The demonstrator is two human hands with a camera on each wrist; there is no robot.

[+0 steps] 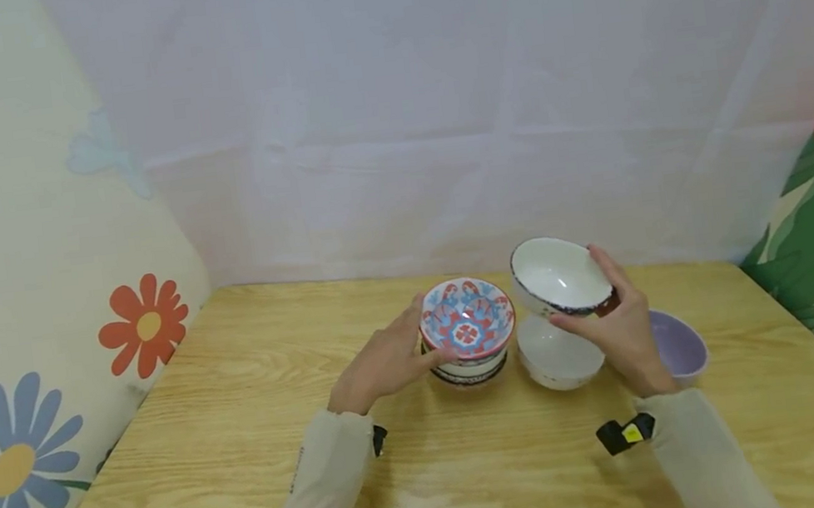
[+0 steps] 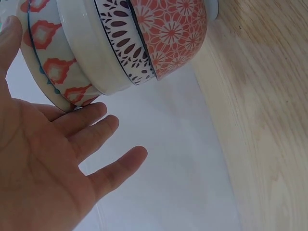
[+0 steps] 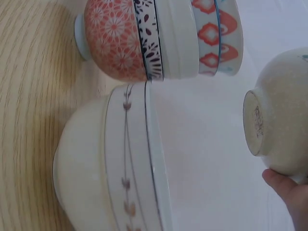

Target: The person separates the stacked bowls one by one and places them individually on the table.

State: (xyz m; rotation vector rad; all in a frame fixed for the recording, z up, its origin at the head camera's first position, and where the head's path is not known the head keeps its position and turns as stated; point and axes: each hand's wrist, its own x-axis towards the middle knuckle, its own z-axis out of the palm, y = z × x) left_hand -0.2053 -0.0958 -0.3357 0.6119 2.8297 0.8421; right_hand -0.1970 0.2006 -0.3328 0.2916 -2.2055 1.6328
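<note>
My left hand (image 1: pixel 388 357) grips a red-and-blue patterned bowl (image 1: pixel 465 314) at the top of a stack, thumb at the near rim and fingers round the far side. Beneath it, the left wrist view shows a plain white bowl (image 2: pixel 89 48), one with a dark-patterned band (image 2: pixel 120 36) and a coral floral bowl (image 2: pixel 173 36). Tilted in my right hand (image 1: pixel 628 338) is a white bowl (image 1: pixel 560 274) with a dark rim, held by its side. Its unglazed foot (image 3: pixel 254 122) shows in the right wrist view. Below it, apart, a larger white bowl (image 1: pixel 558 358) stands on the table.
A purple bowl (image 1: pixel 679 344) stands right of the white one, partly behind my right hand. The wooden table (image 1: pixel 247 440) ends at a pale cloth backdrop (image 1: pixel 367 166). Flower-printed cloths (image 1: pixel 19 290) hang at both sides.
</note>
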